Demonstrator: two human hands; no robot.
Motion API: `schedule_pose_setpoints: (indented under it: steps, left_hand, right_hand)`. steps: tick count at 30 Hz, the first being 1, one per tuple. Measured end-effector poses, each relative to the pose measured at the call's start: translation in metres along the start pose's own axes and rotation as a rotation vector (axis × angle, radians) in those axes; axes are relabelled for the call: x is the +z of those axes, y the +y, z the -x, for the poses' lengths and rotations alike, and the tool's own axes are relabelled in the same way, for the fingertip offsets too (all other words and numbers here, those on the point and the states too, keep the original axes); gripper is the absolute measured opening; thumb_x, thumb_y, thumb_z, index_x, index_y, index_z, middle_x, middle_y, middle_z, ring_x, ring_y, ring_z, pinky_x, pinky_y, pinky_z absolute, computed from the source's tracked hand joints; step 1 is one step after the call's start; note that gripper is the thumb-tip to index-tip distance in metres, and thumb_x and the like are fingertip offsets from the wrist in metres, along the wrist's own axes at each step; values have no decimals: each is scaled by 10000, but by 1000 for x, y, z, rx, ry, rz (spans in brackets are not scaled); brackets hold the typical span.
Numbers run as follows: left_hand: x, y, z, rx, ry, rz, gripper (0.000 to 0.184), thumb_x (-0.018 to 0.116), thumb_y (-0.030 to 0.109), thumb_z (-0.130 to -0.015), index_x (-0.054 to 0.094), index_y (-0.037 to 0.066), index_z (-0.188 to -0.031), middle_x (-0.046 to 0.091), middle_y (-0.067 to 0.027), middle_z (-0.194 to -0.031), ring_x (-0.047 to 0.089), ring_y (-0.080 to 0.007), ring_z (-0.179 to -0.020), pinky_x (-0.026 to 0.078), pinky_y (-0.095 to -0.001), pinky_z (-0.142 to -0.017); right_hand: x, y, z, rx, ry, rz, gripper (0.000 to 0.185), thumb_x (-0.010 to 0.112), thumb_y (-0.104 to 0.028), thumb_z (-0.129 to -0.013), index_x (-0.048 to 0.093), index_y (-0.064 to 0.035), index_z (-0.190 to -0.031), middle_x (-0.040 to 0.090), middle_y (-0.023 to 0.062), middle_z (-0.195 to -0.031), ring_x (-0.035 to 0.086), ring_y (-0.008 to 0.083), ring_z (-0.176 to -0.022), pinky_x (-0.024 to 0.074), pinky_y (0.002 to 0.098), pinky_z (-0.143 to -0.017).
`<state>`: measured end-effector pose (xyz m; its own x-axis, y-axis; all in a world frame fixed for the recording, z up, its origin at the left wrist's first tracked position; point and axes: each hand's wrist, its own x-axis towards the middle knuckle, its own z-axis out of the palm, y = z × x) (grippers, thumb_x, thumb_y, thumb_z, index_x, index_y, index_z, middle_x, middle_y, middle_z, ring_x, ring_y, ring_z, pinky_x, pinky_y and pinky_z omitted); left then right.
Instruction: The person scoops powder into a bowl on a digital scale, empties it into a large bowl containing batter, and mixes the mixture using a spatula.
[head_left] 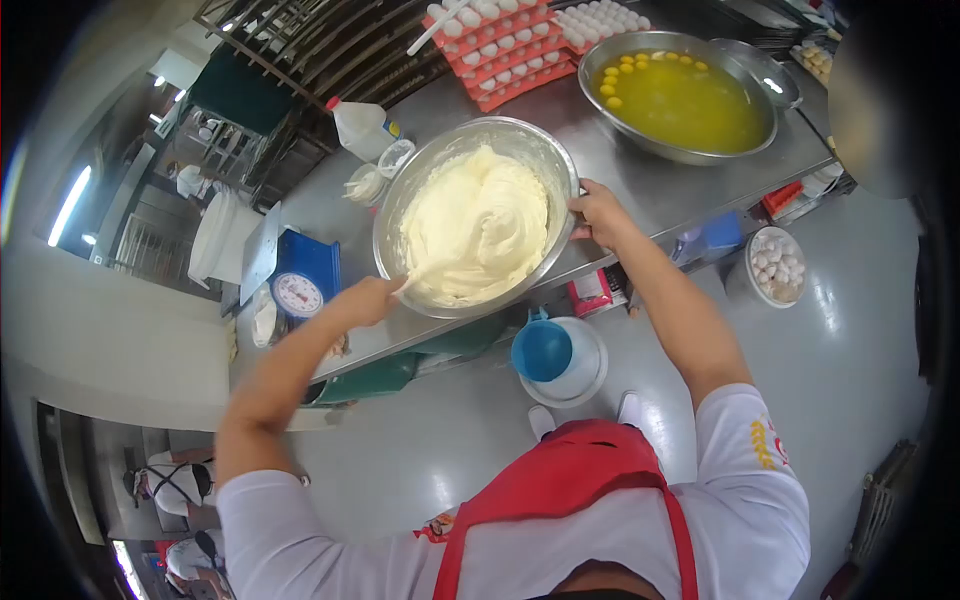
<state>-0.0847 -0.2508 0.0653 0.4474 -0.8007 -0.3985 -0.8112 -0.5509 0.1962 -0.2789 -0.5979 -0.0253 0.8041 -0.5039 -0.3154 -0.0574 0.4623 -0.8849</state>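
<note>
A wide metal mixing bowl [384,215] stands near the edge of the steel counter, holding thick, pale yellow batter [475,225] with swirled folds. My left hand [366,302] is closed around the handle of a pale spatula [418,277], whose far end is sunk in the batter, so its shape is hidden. On the bowl's right side, my right hand [600,214] grips the rim, fingers wrapped round the edge.
Behind stand a white jug [362,128] and stacked red egg trays [500,55]. A large bowl of yolks [680,105] is right, a blue scale [310,270] left. Below are a blue pitcher [541,350] and a bucket of eggshells [776,265]. Several people work far left.
</note>
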Motion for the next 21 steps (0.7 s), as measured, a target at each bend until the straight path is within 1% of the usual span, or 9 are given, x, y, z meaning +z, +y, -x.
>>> schedule_pose_setpoints:
  steps: [1,3,7,11,13,15,18,20,21]
  left_hand:
    - [-1,-6,6,230,-56,-312,442,486,122,-862,414,95,-1297,613,-147,-781,562,-179,-594,471,-300,-601]
    - [-1,9,-8,362,-73,-308,466,509,132,-857,400,102,-1309,582,-140,-731,554,-176,-607,463,-307,-605]
    - [12,108,-43,-173,-212,509,481,501,143,-863,369,84,-1322,499,-107,-576,495,-189,-504,454,-322,-562]
    - [37,93,-85,-269,-71,964,482,495,158,-859,377,82,-1320,496,-128,-549,484,-195,-486,456,-325,-558]
    - [35,55,-87,-91,188,204,474,488,170,-855,391,84,-1310,576,-198,-663,580,-265,-597,476,-358,-629]
    - [27,11,-57,-66,137,-256,478,470,170,-851,381,83,-1313,608,-255,-850,612,-337,-774,473,-395,-713]
    - [-11,33,5,-293,-198,-388,487,459,138,-851,359,87,-1325,587,-273,-953,572,-367,-924,444,-422,-791]
    - [4,-6,15,362,-100,-249,483,474,149,-852,372,78,-1319,610,-203,-768,604,-324,-655,475,-403,-604]
    - [-3,22,11,362,-103,-244,483,474,149,-852,372,78,-1319,610,-203,-768,604,-324,-655,475,-403,-604]
  right_hand:
    - [0,2,-2,33,-146,39,588,514,-63,-828,278,-104,-1365,557,101,-976,562,164,-728,542,346,-552]
    - [5,7,7,39,-131,-9,568,500,-35,-821,313,-115,-1351,559,99,-969,565,160,-718,544,342,-553]
    - [13,14,26,22,-70,-86,561,482,27,-801,360,-132,-1325,556,92,-963,566,149,-661,554,331,-545]
    - [23,27,63,-93,-20,-59,563,510,8,-811,338,-129,-1329,554,103,-955,568,151,-661,562,333,-544]
    - [34,37,77,-3,109,-104,577,524,-30,-828,289,-115,-1347,539,127,-1007,590,171,-742,566,337,-545]
    - [33,27,56,27,98,-127,592,523,-49,-834,250,-96,-1358,499,143,-1066,585,184,-757,565,352,-578]
    - [25,-6,25,138,36,-122,619,504,-73,-848,183,-36,-1375,461,173,-1157,583,219,-801,557,383,-617]
    - [24,6,15,118,-31,-109,593,491,-51,-841,215,-44,-1366,493,174,-1119,596,224,-813,557,391,-617]
    - [22,12,12,102,-89,-86,571,478,-28,-835,248,-51,-1357,525,175,-1081,608,228,-826,558,399,-617]
